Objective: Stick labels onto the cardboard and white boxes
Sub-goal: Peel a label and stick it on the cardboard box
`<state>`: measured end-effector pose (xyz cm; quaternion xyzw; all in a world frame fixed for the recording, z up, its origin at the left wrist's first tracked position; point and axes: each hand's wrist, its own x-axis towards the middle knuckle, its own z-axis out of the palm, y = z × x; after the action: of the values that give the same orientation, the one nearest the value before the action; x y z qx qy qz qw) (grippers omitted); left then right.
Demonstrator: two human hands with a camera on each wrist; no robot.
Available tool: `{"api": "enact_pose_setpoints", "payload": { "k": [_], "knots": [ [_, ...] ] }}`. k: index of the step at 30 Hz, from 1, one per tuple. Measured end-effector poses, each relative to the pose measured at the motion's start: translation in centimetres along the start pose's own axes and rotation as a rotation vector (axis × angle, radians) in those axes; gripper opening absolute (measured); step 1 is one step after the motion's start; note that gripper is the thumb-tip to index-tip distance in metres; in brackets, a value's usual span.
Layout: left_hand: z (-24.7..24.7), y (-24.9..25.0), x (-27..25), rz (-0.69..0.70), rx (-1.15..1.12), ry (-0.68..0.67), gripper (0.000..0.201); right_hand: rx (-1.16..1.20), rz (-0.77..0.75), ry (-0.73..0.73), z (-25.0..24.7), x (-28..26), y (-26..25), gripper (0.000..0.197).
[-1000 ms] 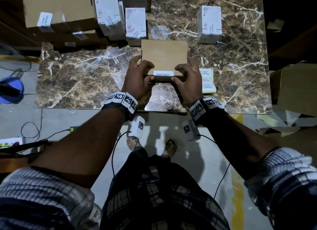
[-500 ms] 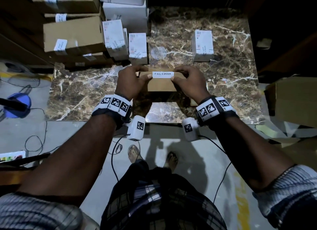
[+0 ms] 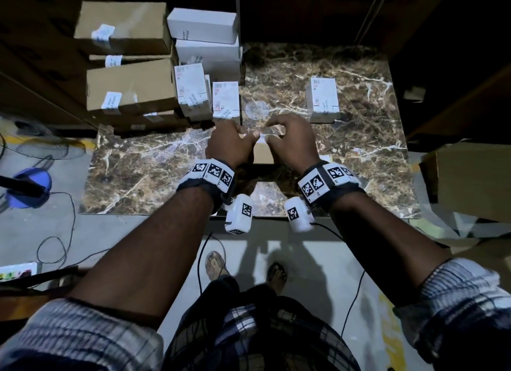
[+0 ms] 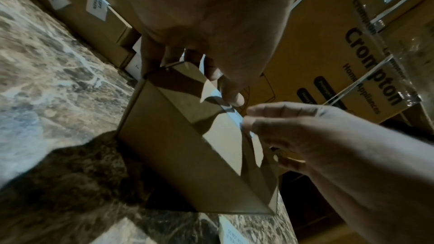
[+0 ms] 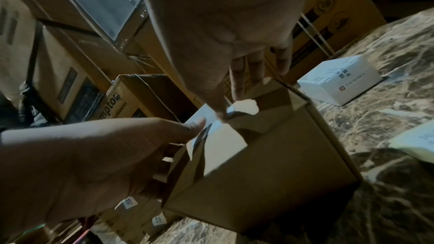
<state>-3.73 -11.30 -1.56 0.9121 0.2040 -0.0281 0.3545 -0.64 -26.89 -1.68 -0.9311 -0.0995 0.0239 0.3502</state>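
1. Our left hand (image 3: pixel 231 146) grips the left end of the box (image 3: pixel 262 153), thumb pressing the label (image 3: pixel 261 136) on its top edge.
2. Our right hand (image 3: pixel 291 144) holds the right end, thumb on the same label.
3. The box stands on edge on the table (image 3: pixel 154 163), between our hands, near the front edge.
4. Behind the box to the right sits a white box (image 3: pixel 323 99), apart from it.
5. Behind the box to the left rises a stack (image 3: pixel 130 86) of labelled cardboard and white boxes.
6. A label sheet (image 5: pixel 415 142) lies just right of the box.
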Motion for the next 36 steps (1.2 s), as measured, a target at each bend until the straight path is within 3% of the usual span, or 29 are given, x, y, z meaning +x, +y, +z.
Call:
{"api": "enact_pose_setpoints", "payload": {
  "k": [6, 12, 16, 22, 26, 29, 32, 36],
  "knots": [
    [0.4, -0.5, 0.1, -0.011, -0.047, 0.028, 0.025, 0.198, 0.04, -0.043, 1.9, 0.5, -0.2, 0.002],
    [0.2, -1.0, 0.9, -0.031, -0.109, -0.009, 0.023, 0.187, 0.089, -0.011, 3.0, 1.1, -0.4, 0.019],
    [-0.1, -1.0, 1.4, -0.023, -0.119, -0.028, 0.027, 0.224, 0.089, -0.054, 1.6, 1.4, 0.6, 0.002],
    [0.2, -1.3, 1.5, 0.047, -0.166, -0.047, 0.025, 0.301, 0.183, -0.048, 0.9, 1.5, 1.3, 0.007],
    [0.7, -0.5, 1.6, -0.061, -0.257, -0.061, 0.017, 0.289, 0.212, -0.061, 1.6, 1.8, 0.8, 0.01],
    [1.5, -0.2, 1.6, -0.072, -0.265, -0.014, 0.023, 0.266, 0.194, 0.0, 2.6, 1.6, 1.1, 0.02],
    [2.0, -0.4, 1.7, -0.076, -0.266, 0.015, 0.017, 0.316, 0.22, 0.001, 2.4, 1.8, 1.1, 0.01],
    [1.3, -0.2, 2.1, -0.135, -0.393, -0.062, 0.017, 0.311, 0.252, -0.034, 2.1, 2.2, 0.9, 0.008]
  ]
}}
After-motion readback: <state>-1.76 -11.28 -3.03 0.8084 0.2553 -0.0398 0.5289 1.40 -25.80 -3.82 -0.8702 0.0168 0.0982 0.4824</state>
